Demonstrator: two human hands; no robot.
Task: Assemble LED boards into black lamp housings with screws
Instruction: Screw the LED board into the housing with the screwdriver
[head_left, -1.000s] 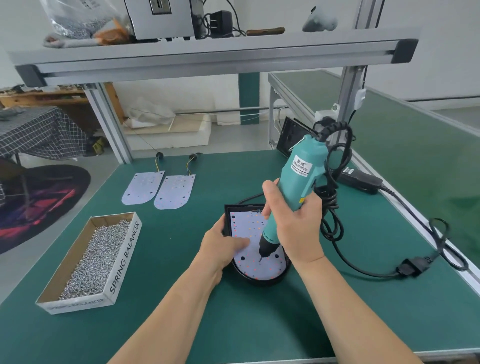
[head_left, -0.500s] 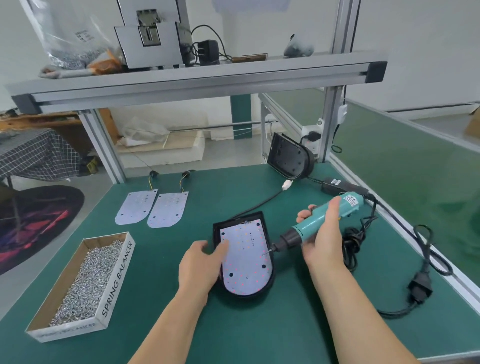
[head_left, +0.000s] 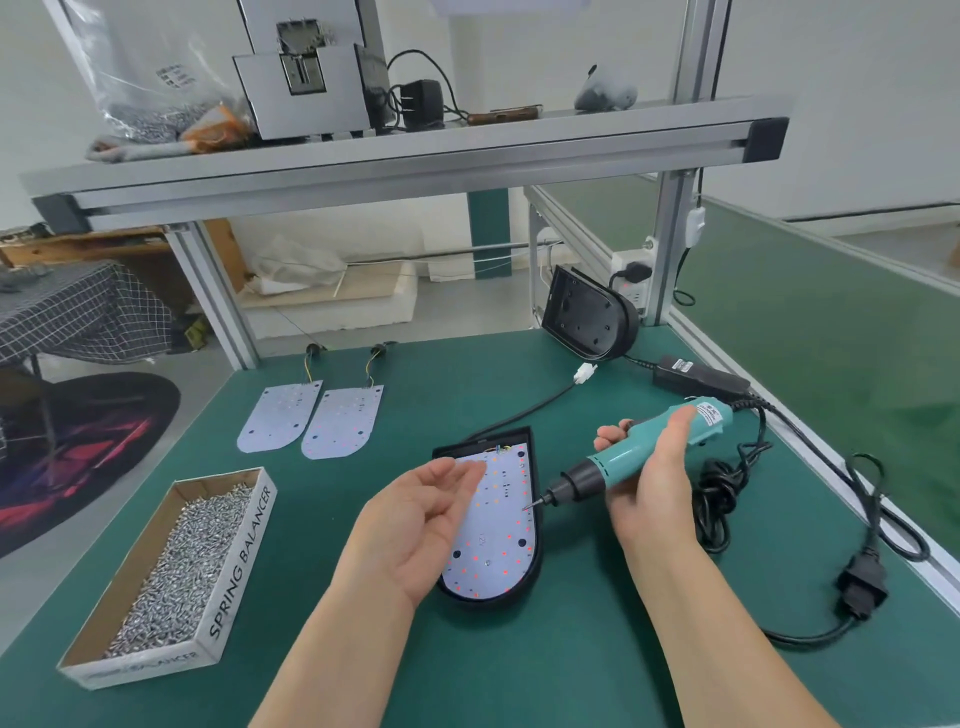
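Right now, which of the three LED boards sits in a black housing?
The board partly under the left hand, framed by the black housing; the other two lie bare on the mat farther back.

"SPRING BALANCER" runs along the side wall of the cardboard box (head_left: 244, 561) at eight o'clock on the tabletop (head_left: 467, 670).

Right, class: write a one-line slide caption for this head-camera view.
Right hand holds a teal electric screwdriver beside an LED board seated in its black housing; left hand hovers open above it.
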